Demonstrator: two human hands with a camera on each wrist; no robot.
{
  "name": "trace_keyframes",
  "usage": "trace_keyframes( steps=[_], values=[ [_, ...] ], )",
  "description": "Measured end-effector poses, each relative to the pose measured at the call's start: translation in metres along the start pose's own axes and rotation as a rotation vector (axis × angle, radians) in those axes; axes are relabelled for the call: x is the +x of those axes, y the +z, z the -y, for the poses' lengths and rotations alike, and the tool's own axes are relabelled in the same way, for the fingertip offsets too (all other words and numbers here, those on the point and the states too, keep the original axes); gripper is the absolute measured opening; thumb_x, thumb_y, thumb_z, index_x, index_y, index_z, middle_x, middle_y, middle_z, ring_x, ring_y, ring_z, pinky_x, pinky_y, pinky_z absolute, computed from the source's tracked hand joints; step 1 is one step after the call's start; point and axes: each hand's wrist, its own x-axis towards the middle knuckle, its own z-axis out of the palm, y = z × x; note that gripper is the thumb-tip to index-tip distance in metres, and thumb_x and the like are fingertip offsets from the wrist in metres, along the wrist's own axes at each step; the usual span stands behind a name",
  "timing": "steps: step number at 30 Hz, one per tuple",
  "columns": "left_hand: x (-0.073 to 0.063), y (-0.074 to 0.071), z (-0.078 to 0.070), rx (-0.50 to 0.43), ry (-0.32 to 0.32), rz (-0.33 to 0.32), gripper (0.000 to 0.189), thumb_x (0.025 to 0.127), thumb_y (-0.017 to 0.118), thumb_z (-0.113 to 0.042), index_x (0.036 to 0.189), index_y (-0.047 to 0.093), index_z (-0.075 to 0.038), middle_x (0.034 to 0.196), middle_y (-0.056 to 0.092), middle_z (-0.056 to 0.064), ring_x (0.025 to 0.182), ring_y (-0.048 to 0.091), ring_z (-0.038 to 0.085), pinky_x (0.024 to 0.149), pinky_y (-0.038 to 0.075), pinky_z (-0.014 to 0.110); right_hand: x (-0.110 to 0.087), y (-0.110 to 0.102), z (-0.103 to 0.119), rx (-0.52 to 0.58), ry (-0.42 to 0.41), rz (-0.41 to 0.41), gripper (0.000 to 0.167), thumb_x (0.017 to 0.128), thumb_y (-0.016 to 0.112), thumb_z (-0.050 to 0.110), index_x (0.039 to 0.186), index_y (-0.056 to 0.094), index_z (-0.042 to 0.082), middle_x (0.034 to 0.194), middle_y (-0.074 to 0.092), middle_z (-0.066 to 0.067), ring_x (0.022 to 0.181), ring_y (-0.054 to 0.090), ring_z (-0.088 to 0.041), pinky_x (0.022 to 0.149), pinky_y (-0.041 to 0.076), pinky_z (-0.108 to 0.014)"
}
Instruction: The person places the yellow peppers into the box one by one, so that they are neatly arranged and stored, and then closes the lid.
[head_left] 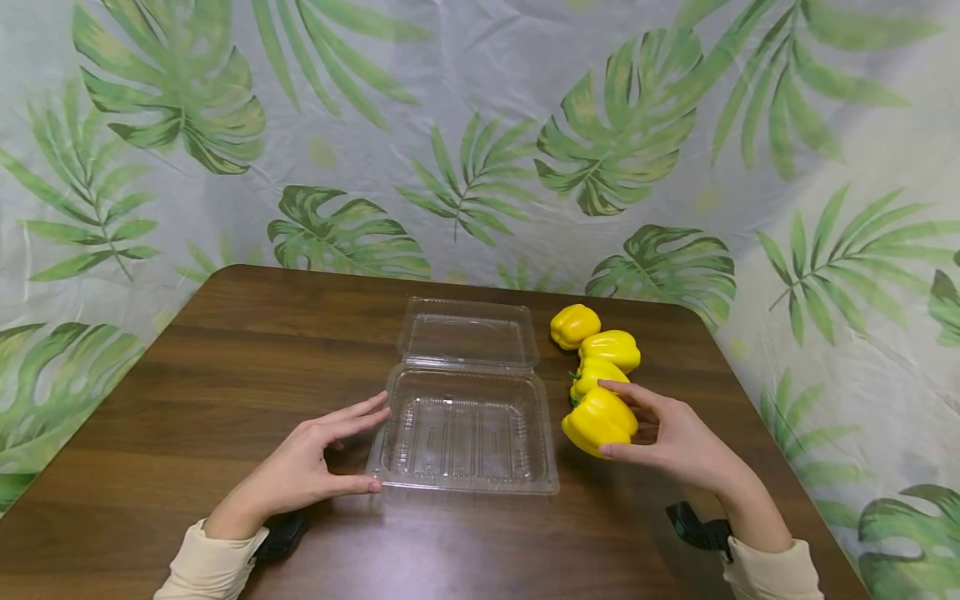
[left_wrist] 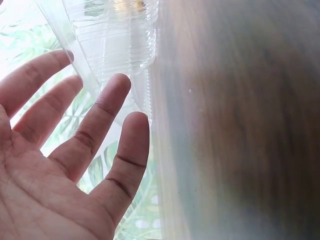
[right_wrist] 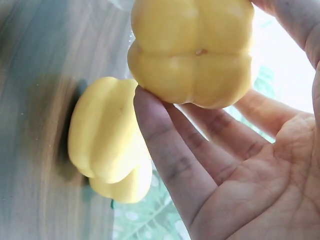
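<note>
My right hand [head_left: 693, 442] holds a yellow bell pepper [head_left: 598, 421] with thumb and fingers around its sides. In the right wrist view the lobed bottom of this bell pepper [right_wrist: 192, 55] faces the camera. Three more yellow bell peppers [head_left: 573, 327] run in a line behind it. A clear plastic clamshell container [head_left: 550, 442] lies unfolded left of the peppers, its lid [head_left: 468, 337] spread out behind the base. Beside the base's left edge is my left hand [head_left: 300, 462], fingers extended and fingertips right at the rim.
The brown wooden table [head_left: 247, 350] has its far edge against a leaf-printed curtain [head_left: 480, 167]. Dark devices are strapped to both wrists, the right strap [head_left: 697, 529] hanging close over the tabletop.
</note>
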Motion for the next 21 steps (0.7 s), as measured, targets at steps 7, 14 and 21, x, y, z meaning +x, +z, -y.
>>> trace_keyframes(
  steps=[7,14,21],
  values=[
    [0.000,0.000,0.001,0.001,0.004,0.001,0.083,0.081,0.094,-0.043,0.152,0.063,-0.014,0.167,0.051,0.004,0.143,0.060,0.031,0.088,0.060,0.033,0.012,0.000,0.004,0.036,-0.004,0.056,0.079,0.089,0.090,0.031,0.158,0.052,0.017,0.143,0.068,-0.011,0.115,0.071,-0.014,0.092,0.062,-0.027],
    [0.000,0.001,0.000,-0.006,0.001,0.005,0.082,0.082,0.094,-0.043,0.152,0.063,-0.014,0.167,0.051,0.004,0.144,0.060,0.029,0.089,0.060,0.033,0.025,0.004,0.006,0.120,-0.065,0.132,0.079,0.091,0.088,0.024,0.160,0.050,0.017,0.146,0.066,-0.012,0.121,0.070,-0.015,0.095,0.062,-0.030],
    [0.000,0.000,0.000,0.001,0.004,0.000,0.082,0.082,0.094,-0.043,0.152,0.063,-0.013,0.167,0.051,0.005,0.143,0.059,0.032,0.088,0.060,0.033,0.041,0.007,0.013,0.116,-0.088,0.179,0.082,0.090,0.089,0.026,0.161,0.049,0.016,0.150,0.062,-0.012,0.127,0.069,-0.029,0.093,0.062,-0.028]
  ],
)
